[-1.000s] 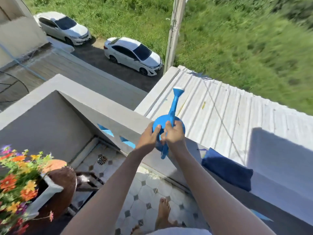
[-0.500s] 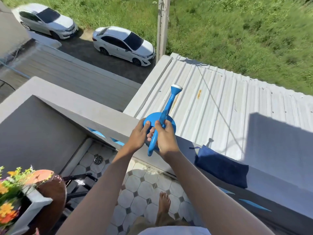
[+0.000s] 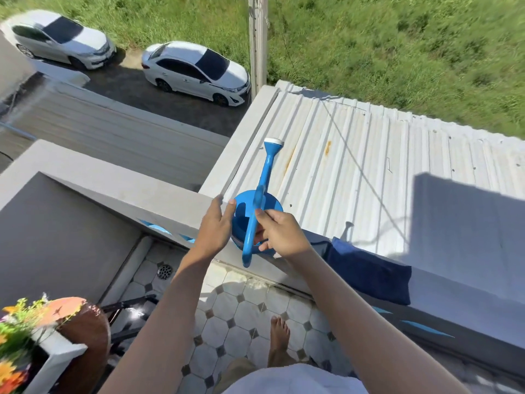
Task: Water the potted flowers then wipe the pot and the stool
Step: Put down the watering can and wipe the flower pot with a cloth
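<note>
A blue watering can (image 3: pixel 272 206) stands on the grey balcony ledge (image 3: pixel 127 191), its spout pointing away over the metal roof. My left hand (image 3: pixel 213 226) lies against the can's left side, fingers straight and thumb on the rim. My right hand (image 3: pixel 284 235) holds the can's long handle between thumb and fingers. A dark blue cloth (image 3: pixel 369 270) is draped on the ledge to the right of the can. At the bottom left, orange and yellow flowers (image 3: pixel 11 339) sit in a white pot (image 3: pixel 59 358) on a round brown stool (image 3: pixel 88 331), partly cut off by the frame.
The balcony floor (image 3: pixel 235 308) is tiled, with a round drain (image 3: pixel 164 271) near the wall and my bare foot (image 3: pixel 279 336) on it. Beyond the ledge lie a corrugated roof (image 3: pixel 369 155), two white cars and grass far below.
The can has settled onto the ledge. Both hands have loosened from a tight grip around it, the left one flattening against its side. My view has shifted right, leaving less of the flowers in sight.
</note>
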### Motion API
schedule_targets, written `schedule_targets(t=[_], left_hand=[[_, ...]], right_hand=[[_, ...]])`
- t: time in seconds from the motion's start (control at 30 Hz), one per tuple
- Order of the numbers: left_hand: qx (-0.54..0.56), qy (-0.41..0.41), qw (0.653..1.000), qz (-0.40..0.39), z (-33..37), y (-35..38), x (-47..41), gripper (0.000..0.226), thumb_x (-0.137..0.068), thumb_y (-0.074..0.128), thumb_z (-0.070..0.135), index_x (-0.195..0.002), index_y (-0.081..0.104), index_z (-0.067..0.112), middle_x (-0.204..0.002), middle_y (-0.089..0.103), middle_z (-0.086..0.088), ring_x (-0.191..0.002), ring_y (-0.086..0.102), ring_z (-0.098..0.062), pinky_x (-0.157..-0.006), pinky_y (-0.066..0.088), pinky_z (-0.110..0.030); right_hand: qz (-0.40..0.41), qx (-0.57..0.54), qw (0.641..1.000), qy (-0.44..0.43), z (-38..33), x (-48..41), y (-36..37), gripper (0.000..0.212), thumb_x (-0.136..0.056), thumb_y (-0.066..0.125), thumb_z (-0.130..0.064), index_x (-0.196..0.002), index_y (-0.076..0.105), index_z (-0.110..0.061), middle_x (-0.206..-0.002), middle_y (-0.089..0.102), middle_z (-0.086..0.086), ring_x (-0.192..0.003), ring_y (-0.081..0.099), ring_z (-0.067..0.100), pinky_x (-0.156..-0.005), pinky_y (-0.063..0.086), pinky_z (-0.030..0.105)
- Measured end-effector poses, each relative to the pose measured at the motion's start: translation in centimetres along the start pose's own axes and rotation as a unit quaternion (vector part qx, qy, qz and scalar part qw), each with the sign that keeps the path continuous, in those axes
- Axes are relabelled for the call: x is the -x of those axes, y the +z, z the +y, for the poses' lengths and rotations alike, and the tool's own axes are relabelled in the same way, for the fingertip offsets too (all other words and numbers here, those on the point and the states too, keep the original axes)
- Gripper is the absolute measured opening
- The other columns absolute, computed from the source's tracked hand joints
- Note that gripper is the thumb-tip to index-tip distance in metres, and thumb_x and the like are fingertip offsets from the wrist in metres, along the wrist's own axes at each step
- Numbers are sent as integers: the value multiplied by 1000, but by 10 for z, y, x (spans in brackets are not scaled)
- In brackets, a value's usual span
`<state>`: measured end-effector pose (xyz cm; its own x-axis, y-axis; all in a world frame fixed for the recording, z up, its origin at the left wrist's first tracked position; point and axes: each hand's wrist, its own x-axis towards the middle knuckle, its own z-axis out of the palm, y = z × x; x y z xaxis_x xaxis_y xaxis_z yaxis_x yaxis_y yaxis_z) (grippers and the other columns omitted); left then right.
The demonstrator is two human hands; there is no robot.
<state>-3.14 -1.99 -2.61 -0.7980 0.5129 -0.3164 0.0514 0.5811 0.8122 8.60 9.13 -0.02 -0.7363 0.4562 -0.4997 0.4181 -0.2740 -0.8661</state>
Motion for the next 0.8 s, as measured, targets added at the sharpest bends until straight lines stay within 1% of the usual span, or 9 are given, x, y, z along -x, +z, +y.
schedule_targets(t=[0.1,0.2,0.27,0.3,0.4,0.5,0.6,0.7,0.8], left_hand=[[5,95,989,111,44,-6,8,57,-98,39,52,-142,43,16,-146,48,-3,-135,45,-19,-113,36,-41],[16,206,971,123,98,6,27,44,-99,45,42,-135,50,18,-137,53,4,-128,47,-8,-108,38,-27],[-27,266,961,66,123,31,39,39,-99,46,38,-134,51,20,-135,54,7,-126,46,-4,-103,34,-17],[-48,284,957,21,129,48,43,38,-100,45,38,-133,51,20,-135,54,7,-126,47,-5,-101,34,-16],[-140,277,939,-146,122,117,41,39,-100,42,36,-134,52,19,-137,55,3,-126,49,-12,-103,37,-27],[-239,266,896,-262,88,186,34,37,-98,45,27,-130,54,14,-133,58,-5,-125,51,-23,-105,40,-38],[-331,286,850,-292,61,232,31,37,-96,49,29,-128,52,12,-128,59,-8,-116,55,-28,-96,46,-40],[-409,303,813,-282,47,255,27,47,-93,53,40,-133,45,17,-132,56,-5,-122,51,-26,-101,41,-42],[-430,311,801,-277,45,266,20,45,-91,55,45,-128,49,20,-129,59,-3,-119,53,-26,-97,40,-41]], right_hand=[[50,-8,999,-14,5,3,-17,30,-104,50,-33,-104,68,-8,-80,68,6,-64,63,19,-51,47,26],[118,26,992,-34,20,4,-49,22,-103,51,-23,-100,68,-9,-78,67,5,-62,60,17,-49,45,23],[156,15,987,-44,36,6,-76,18,-101,50,-11,-97,67,-8,-77,65,6,-65,59,18,-51,46,20],[178,19,983,-47,44,8,-89,18,-100,50,-8,-96,67,-9,-77,65,5,-67,58,18,-53,48,21],[263,126,956,-23,69,16,-132,15,-100,52,-16,-99,67,-14,-83,66,-4,-76,60,15,-61,42,13],[328,182,927,11,101,30,-167,16,-98,52,-14,-105,66,-15,-89,64,-6,-90,60,18,-73,44,23],[397,226,887,61,132,49,-195,26,-93,60,-11,-119,61,-13,-114,61,7,-113,55,26,-93,42,29],[449,243,853,106,148,67,-209,46,-90,69,-22,-131,52,-11,-128,51,10,-122,48,27,-99,45,35],[464,263,836,130,162,72,-214,62,-86,75,-36,-137,48,-13,-134,51,9,-125,47,28,-103,47,43]])
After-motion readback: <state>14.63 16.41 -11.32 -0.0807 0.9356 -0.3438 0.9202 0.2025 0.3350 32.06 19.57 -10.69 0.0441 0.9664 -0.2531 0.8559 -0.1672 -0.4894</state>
